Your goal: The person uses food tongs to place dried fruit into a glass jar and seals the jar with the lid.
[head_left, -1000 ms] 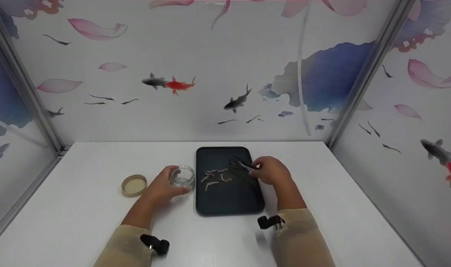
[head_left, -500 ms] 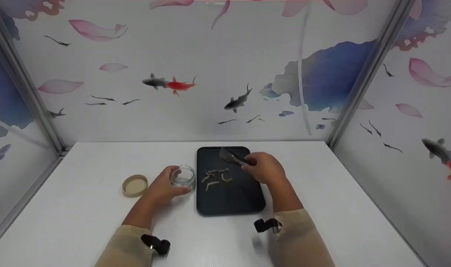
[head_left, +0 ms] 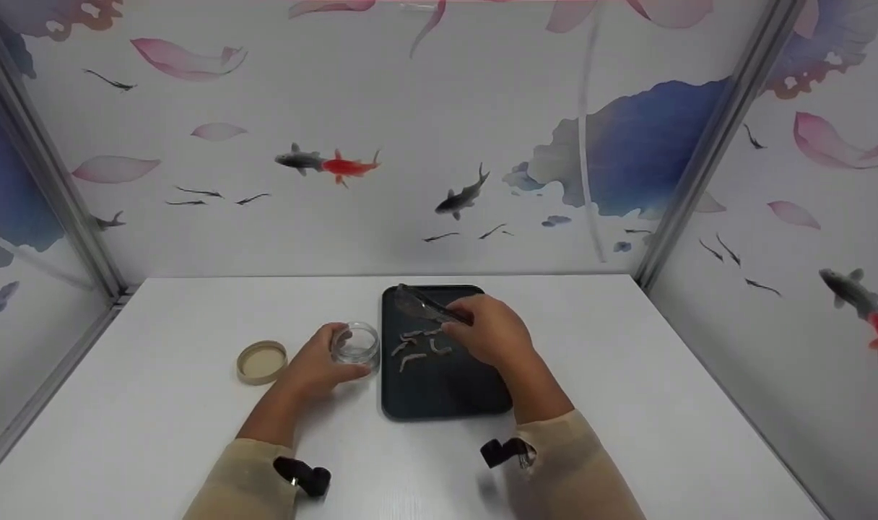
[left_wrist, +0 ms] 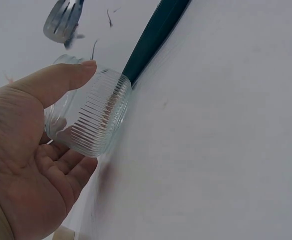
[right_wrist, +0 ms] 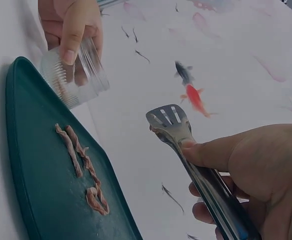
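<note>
While the left hand (head_left: 315, 365) curls its fingers (left_wrist: 61, 80) round a small ribbed clear glass jar (head_left: 356, 343) on the white surface (head_left: 627, 375), the right hand (head_left: 486, 334) grips shiny metal tongs (head_left: 424, 309). The tongs hang over the dark green tray (head_left: 446, 393), just above thin brownish strips (head_left: 419, 344) lying there. A round tan lid (head_left: 261, 361) sits near the jar.

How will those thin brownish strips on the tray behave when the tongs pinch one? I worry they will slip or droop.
The strips lie bent and curled on the dark tray, so they are probably soft and would likely droop from the tongs. They look thin and small, so likely very light. The tongs' slotted metal tips could let one slip.
</note>
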Available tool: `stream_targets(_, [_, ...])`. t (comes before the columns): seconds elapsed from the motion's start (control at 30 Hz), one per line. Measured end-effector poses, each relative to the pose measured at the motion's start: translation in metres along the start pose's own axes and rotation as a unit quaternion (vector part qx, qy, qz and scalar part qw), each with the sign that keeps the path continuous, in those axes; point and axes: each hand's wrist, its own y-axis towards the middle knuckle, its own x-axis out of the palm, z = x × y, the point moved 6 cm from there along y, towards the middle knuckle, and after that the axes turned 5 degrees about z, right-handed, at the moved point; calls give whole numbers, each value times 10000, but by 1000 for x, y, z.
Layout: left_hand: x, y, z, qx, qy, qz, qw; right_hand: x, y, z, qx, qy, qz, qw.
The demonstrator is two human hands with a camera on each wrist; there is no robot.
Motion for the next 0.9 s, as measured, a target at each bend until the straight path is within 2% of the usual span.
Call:
stream_targets(0.27, [-1, 0, 0, -18, 48, 32, 10000, 10, -6, -23, -115, 113, 20, 9999])
stream_targets(0.4, [-1, -2, 0, -104, 110, 11, 9999, 18, -9, -32, -348, 9, 20, 9994])
stream_targets(0.73, [-1, -3, 1, -39, 47, -32, 10000, 34, -15, -45, -702, -68, -187, 9973])
stream_targets(0.9, [-1, -2, -1, -89, 114, 7, 9999, 38, -15, -47, -738, -2, -290, 9969])
